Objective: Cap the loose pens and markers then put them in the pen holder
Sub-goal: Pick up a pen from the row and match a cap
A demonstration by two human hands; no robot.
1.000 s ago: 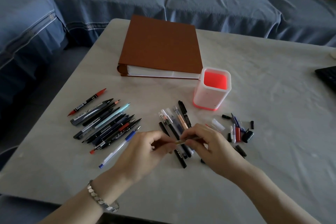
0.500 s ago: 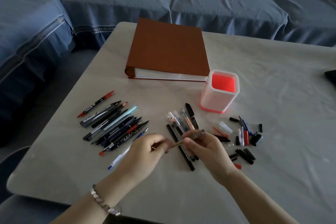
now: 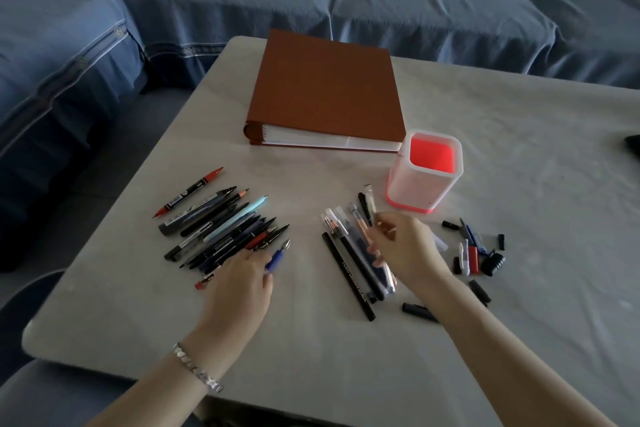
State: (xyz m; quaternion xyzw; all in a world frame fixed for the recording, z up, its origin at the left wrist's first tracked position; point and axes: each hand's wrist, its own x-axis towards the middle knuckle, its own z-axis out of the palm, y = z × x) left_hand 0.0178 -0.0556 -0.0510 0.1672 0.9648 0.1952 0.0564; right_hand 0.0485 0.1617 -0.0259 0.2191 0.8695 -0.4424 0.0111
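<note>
The white pen holder (image 3: 417, 192) with a glowing red inside stands right of centre and has nothing in it. Several uncapped pens and markers (image 3: 221, 222) lie in a row on the left. My left hand (image 3: 242, 281) rests at that row's near end, fingers and thumb closed around a blue-gripped pen (image 3: 277, 256). Several capped pens (image 3: 349, 253) lie in the middle. My right hand (image 3: 407, 248) hovers over them, its fingertips pinching the end of a clear-capped pen (image 3: 370, 201) that points toward the holder. Loose caps (image 3: 476, 253) are scattered to the right.
A brown ring binder (image 3: 325, 90) lies flat behind the holder. The pale table (image 3: 536, 218) has a rounded near-left corner. A blue sofa (image 3: 207, 3) wraps round the far and left sides. A dark object (image 3: 634, 146) shows at the right edge.
My hands were together on one pen; they have separated. The right hand carried that capped pen toward the middle group, and the left hand moved left onto the blue-gripped pen.
</note>
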